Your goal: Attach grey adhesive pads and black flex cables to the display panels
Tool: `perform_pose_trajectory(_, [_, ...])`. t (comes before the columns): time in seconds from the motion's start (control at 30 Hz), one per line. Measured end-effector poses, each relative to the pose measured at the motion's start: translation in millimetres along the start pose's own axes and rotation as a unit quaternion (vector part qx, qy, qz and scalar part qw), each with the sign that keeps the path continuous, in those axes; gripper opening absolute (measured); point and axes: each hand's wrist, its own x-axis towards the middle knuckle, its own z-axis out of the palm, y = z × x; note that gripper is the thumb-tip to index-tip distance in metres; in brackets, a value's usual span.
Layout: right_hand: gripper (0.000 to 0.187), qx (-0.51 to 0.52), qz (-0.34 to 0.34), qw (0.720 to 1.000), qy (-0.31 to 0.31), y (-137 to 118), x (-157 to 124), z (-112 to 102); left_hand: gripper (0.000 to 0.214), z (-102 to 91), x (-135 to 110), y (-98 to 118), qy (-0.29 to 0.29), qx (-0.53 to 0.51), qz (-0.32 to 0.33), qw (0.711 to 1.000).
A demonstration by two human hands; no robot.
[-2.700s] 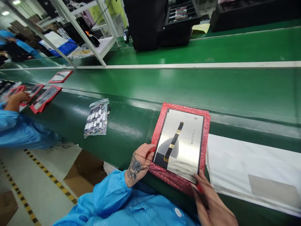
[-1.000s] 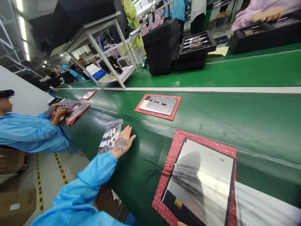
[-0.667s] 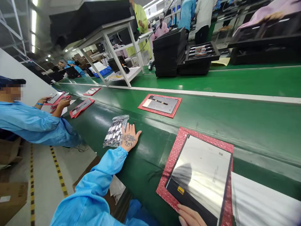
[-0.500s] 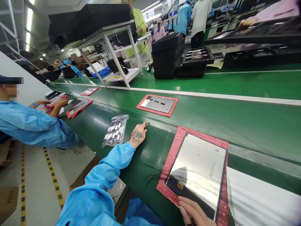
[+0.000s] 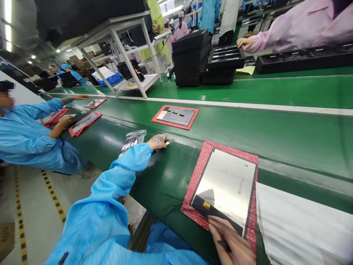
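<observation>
My left hand (image 5: 157, 141) reaches out over the green bench, its fingers closed round a narrow flex cable (image 5: 170, 141) whose light end sticks out past the fingertips. Beside it lies a clear bag (image 5: 134, 139) of similar dark and white parts, partly covered by my sleeve. Nearer me, a display panel (image 5: 228, 184) rests back side up on a red bubble-wrap sheet (image 5: 194, 180), with a dark strip and a yellow tab (image 5: 206, 205) along its lower end. My right hand (image 5: 231, 239) is at that end, pinching a slim black tool (image 5: 224, 244), mostly hidden by the fingers.
White sheets (image 5: 298, 221) are stacked right of the panel. Another panel (image 5: 176, 115) on red wrap lies farther out. A co-worker in blue (image 5: 35, 132) is at the left by more panels. Black trays (image 5: 190, 59), a white-framed stand (image 5: 127, 60) and a pink-sleeved arm (image 5: 275, 33) are across the belt.
My left fingers, earlier pointing onto the bench at the flex cable, are now closed on it. The co-worker's arm at the left has stretched out, and the pink-sleeved arm's raised black tray is down.
</observation>
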Motion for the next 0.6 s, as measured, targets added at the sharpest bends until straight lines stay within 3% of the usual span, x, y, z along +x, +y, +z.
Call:
perform_pose_trajectory(0.1, [0.022, -0.003, -0.012, 1.000, -0.014, -2.9, 2.9, -3.6, 0.015, -4.6, -6.2, 5.8, -0.034, -0.071, 0.001, 0.997])
perform_pose_trajectory(0.23, [0.018, -0.003, 0.002, 0.999, -0.032, -6.0, 6.2, -6.5, 0.026, 2.4, -42.6, 21.1, -0.085, -0.184, 0.039, 0.978])
perform_pose_trajectory(0.33, [0.016, 0.006, 0.095, 0.995, -0.031, -14.1, 11.9, -7.1, 0.022, 26.0, -79.6, 41.7, -0.144, -0.258, 0.069, 0.953])
perform_pose_trajectory(0.47, [0.031, 0.051, 0.228, 0.966, -0.108, -31.9, 24.8, -8.6, 0.024, 73.1, -116.0, 75.0, -0.242, -0.340, 0.092, 0.904])
perform_pose_trajectory(0.6, [0.037, 0.126, 0.277, 0.944, -0.123, -43.3, 30.6, -9.7, 0.028, 109.1, -131.8, 98.9, -0.295, -0.392, 0.099, 0.866])
